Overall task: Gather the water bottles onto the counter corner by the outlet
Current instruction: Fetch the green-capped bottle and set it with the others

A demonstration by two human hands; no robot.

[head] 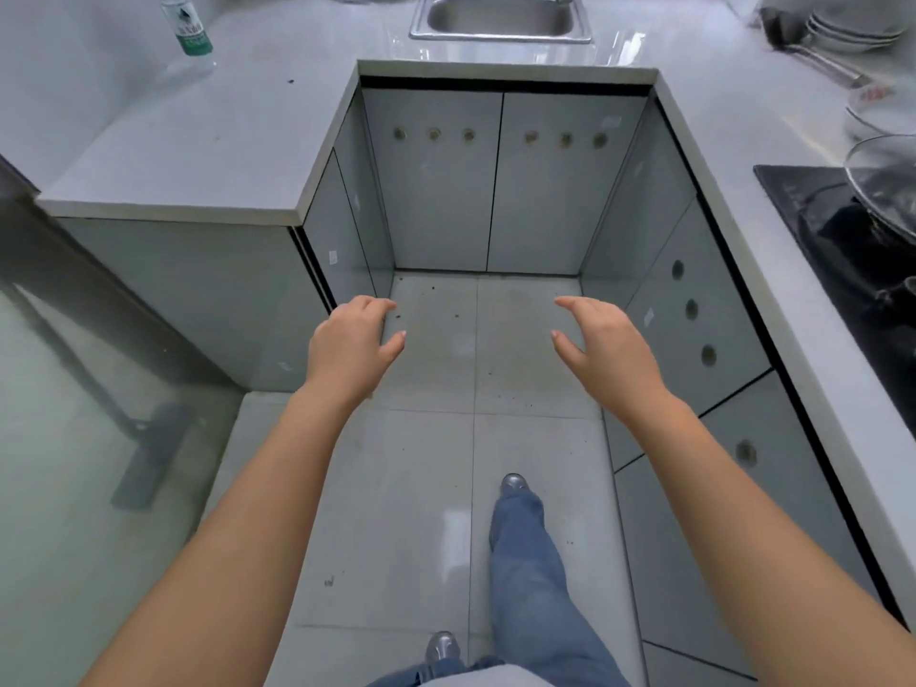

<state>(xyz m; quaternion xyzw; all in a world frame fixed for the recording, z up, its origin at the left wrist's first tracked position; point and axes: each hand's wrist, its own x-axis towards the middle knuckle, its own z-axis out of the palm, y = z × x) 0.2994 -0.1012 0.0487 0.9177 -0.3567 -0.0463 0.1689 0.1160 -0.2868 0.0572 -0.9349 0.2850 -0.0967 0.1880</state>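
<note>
1. A pale grey stone-look U-shaped kitchen counter (208, 156) wraps around a narrow floor of large light grey tiles (426, 468), speckled with dark crumbs near the far cabinets.
2. Glossy grey-white cabinet doors (495, 190) with rows of round finger-hole pulls line the recess below the counter on three sides.
3. A rectangular stainless steel sink (500, 17) is set into the far run of the counter, straight ahead.
4. On the right run, a black glass cooktop (813, 225) carries a dark pan under a clear glass lid (882, 181); stacked white plates (852, 32) and a long-handled metal utensil (818, 57) sit farther back.
5. A clear plastic water bottle with a green-and-white label (191, 29) stands upright on the far left of the counter, well apart from both hands; its top is cut off by the frame and the label's printing is too blurred to read.
6. The person's left hand (352, 344) and right hand (600, 349) are held out over the floor, apart from each other, fingers loosely curled and spread, gripping nothing.
7. Blue jeans (530, 577) and silver-toed shoes (513, 483) show below, one foot ahead of the other.
8. At left, a frosted glass panel (74, 438) shows a blurred dark shape behind it.
</note>
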